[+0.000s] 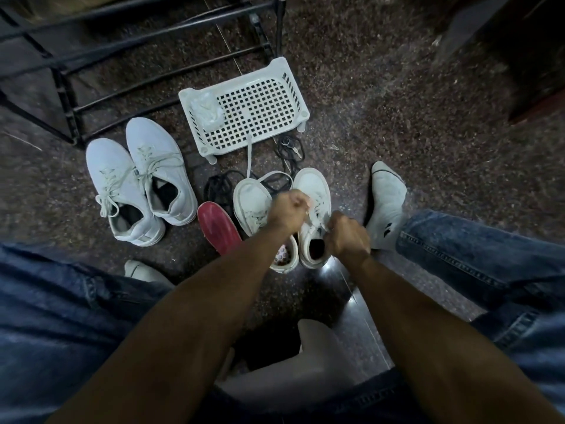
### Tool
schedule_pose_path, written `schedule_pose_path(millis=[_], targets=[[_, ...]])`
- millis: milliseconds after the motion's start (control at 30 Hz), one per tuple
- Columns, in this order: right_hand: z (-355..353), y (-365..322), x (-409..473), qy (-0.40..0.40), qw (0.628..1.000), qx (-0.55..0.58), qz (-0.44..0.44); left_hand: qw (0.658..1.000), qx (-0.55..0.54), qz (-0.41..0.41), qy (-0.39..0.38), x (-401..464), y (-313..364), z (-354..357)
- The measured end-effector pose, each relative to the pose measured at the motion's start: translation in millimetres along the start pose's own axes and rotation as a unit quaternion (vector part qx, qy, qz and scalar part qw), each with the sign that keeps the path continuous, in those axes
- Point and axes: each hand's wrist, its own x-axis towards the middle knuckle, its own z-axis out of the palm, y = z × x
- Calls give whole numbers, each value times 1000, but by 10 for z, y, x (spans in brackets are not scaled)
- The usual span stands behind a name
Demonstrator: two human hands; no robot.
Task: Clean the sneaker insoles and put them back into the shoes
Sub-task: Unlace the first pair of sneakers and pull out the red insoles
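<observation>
Two white sneakers stand side by side on the floor in front of me, the left one (250,203) and the right one (315,191). My left hand (287,209) and my right hand (347,234) hover over the right sneaker, each with fingers curled round its white lace (313,218). A red insole (218,231) lies flat on the floor just left of this pair. Inside the left sneaker's heel a patterned insole (282,254) shows. The right sneaker's opening looks dark.
A second pair of pale sneakers (140,179) stands to the left. A white plastic basket (260,108) with a crumpled wipe pack sits beyond, a black metal rack (122,56) behind it. Black laces (220,185) lie loose. My socked feet and jeans flank the shoes.
</observation>
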Motion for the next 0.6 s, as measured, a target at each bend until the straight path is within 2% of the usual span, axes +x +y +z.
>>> schedule_pose_path(millis=[33, 67, 133, 200, 267, 300, 400, 500, 600], targets=[[-5, -2, 9, -3, 1000, -5, -3, 994, -98, -22, 44, 18, 81, -105], [-14, -10, 14, -6, 1000, -9, -3, 974, -202, -46, 89, 67, 178, -230], [-29, -36, 18, -17, 1000, -24, -3, 917, -367, -49, 146, 169, 413, -547], [-49, -67, 21, -25, 999, -40, -5, 904, -398, -5, 158, 232, 598, -841], [-73, -95, 26, -28, 998, -55, -12, 919, -363, 22, 152, 227, 699, -1043], [-91, -106, 34, -27, 998, -62, -18, 938, -315, 27, 144, 234, 682, -1084], [-173, -149, 80, -5, 996, -67, -56, 992, -83, 24, 86, 236, 408, -1004], [-253, -224, 148, 17, 990, -87, -107, 992, 123, 42, -2, 145, -53, -750], [-256, -294, 198, -13, 984, -109, -138, 981, 178, 26, -69, -85, -297, -464]])
